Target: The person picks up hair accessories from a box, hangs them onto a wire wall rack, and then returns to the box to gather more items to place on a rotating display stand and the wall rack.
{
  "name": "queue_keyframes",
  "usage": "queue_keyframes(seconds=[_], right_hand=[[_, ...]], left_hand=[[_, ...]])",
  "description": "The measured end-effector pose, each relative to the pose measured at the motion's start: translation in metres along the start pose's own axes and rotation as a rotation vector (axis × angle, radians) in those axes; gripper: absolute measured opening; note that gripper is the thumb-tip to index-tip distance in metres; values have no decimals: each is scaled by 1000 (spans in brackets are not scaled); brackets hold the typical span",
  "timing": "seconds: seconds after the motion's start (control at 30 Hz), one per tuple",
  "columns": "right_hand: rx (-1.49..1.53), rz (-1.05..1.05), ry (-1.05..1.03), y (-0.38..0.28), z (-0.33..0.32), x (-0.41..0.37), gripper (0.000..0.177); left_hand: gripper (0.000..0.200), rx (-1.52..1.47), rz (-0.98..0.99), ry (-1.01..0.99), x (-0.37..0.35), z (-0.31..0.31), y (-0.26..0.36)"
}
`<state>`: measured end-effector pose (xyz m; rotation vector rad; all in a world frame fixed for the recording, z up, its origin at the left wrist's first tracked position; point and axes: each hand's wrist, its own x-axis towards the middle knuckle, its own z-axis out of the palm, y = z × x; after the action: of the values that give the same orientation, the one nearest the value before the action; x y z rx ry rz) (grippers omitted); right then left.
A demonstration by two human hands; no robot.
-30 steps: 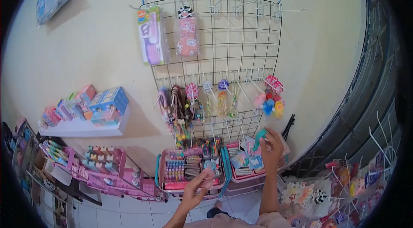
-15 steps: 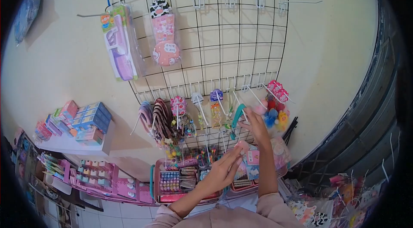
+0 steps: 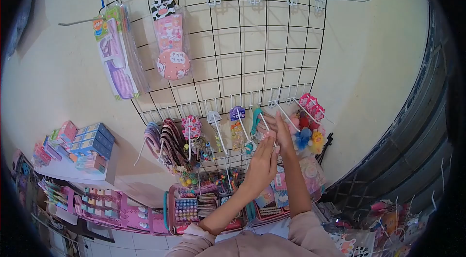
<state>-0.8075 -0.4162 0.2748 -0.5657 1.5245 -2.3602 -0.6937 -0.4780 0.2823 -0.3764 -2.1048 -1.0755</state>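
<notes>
My left hand (image 3: 262, 161) is closed, fingers together, on a small pink item (image 3: 267, 134); its exact kind is hidden by the fingers. It reaches up to one of the lower hooks and overlaps my right hand (image 3: 282, 135). The right hand's fingers stretch upward and apart around that hook, partly covered by the left hand. Just left of the fingers hangs a teal strap (image 3: 256, 120), with a small teal piece (image 3: 249, 148) below it. A purple-topped card (image 3: 237, 113) hangs on the neighbouring hook to the left.
A black wire grid (image 3: 242, 38) carries hooks, a packaged comb set (image 3: 116, 58) and a pink packet (image 3: 173, 63). Hair ties (image 3: 174, 143) and pompom charms (image 3: 304, 136) hang lower down. Baskets (image 3: 170, 208) with small goods stand below; boxes (image 3: 92, 143) sit on a left shelf.
My left hand has moved up, bringing the pink item to the hook beside my right hand. My right hand has shifted slightly up. The view has tilted and moved closer to the grid.
</notes>
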Motion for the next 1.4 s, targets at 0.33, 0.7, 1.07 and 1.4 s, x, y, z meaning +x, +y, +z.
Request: queue_keyframes(seconds=[0.33,0.7,1.07,1.4], right_hand=[[15,-225,146,23,-21,-42,45],[-134,37,390,74,-39,-207,39],[-310,214,652,126,-7,-442,29],[-590,201,964,142,47,-647,24]], left_hand=[[55,-182,-212,0,31,18,-36],[49,-250,-22,-28,-38,41,-53],[21,-523,-227,-396,-253,54,5],[15,-718,-360,-844,-419,57,83]])
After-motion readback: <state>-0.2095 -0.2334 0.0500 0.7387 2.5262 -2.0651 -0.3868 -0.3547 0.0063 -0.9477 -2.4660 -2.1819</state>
